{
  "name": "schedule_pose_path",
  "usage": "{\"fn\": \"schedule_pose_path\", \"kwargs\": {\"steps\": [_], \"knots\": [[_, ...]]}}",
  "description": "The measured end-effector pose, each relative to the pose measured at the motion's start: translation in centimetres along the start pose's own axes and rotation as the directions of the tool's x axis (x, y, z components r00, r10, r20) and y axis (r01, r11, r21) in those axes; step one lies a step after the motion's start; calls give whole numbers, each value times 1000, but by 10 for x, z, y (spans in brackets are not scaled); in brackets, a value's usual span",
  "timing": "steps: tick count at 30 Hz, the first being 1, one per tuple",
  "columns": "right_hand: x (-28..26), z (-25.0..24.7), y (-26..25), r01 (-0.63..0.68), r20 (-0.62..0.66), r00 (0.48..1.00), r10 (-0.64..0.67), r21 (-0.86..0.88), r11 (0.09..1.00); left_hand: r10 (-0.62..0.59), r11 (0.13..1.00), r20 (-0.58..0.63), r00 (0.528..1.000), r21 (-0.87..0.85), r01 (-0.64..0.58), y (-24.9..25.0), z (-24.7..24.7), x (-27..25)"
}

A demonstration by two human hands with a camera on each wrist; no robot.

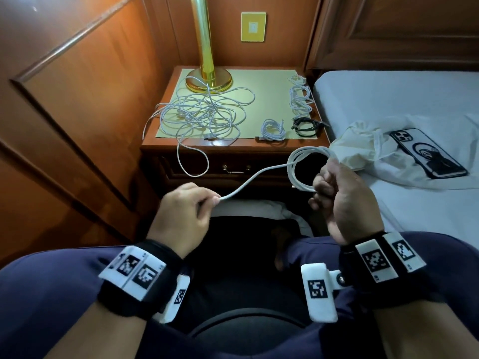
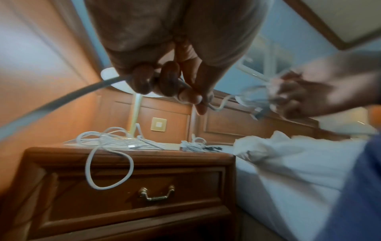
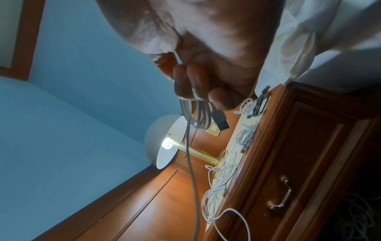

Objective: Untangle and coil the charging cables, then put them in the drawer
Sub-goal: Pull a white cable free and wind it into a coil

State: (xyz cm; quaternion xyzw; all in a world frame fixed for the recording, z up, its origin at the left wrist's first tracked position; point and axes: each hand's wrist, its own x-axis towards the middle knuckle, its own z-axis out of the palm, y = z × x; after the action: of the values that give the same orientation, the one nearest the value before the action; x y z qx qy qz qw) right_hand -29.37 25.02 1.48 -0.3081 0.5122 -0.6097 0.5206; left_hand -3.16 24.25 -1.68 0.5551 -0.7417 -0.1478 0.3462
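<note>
The right hand [image 1: 344, 200] is up beside the bed edge with its fingers [image 3: 186, 84] curled round a white cable [image 1: 259, 174], gripping several finished loops of it as a coil that stands up above the fist, and the right wrist view shows a dark USB plug [image 3: 220, 120] poking out just below the fingers. From the coil one free strand runs across in front of the person to the left hand [image 1: 185, 213], where thumb and fingers [image 2: 169, 81] pinch it — the strand sags slightly between the two hands. Behind them, the wooden nightstand has its drawer [image 2: 134, 192] closed, brass handle [image 1: 236, 170] showing. On the tabletop [image 1: 267, 89] lies a big tangled heap of white cables [image 1: 202, 112] near the base of a brass lamp [image 1: 207, 47], and one long loop [image 1: 191, 159] from that heap spills over the front edge and hangs down across the drawer front. Over at the right side of the tabletop sit bundles already wound: a small white coil [image 1: 273, 130], a dark coil [image 1: 307, 126] just beside it, and a longer white bundle [image 1: 299, 95] behind them. On the bed [image 1: 388, 99] to the right — a crumpled white bag [image 1: 363, 146] with a phone [image 1: 427, 155] lying on it, back up.
</note>
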Motion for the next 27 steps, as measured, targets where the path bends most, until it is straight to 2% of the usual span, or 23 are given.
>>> {"fn": "schedule_pose_path", "kwargs": {"steps": [3,5,8,11,13,16,22,25,27], "knots": [[-1,3,5,26,117,993,-23,-21,999,77,997,114,990,23,-80,13,15,-12],[-3,4,11,108,199,977,-77,-150,983,168,986,198,966,-28,-165,23,20,-17],[-8,5,21,254,350,930,-111,-397,882,329,943,278,903,-149,-298,37,20,-22],[-10,6,28,290,449,893,-36,-513,808,360,922,224,906,-236,-308,42,15,-21],[-13,7,29,245,489,870,63,-540,806,340,917,149,929,-273,-292,43,11,-18],[-20,10,29,164,546,818,183,-525,835,245,936,33,969,-269,-228,41,7,-13],[-22,13,24,142,575,791,210,-505,851,175,963,-80,981,-194,-188,32,7,-7],[-23,12,17,101,609,766,206,-430,897,163,970,-117,980,-165,-181,30,5,-5],[-23,12,13,85,599,779,185,-393,916,168,974,-125,978,-133,-184,29,5,-3]]}}
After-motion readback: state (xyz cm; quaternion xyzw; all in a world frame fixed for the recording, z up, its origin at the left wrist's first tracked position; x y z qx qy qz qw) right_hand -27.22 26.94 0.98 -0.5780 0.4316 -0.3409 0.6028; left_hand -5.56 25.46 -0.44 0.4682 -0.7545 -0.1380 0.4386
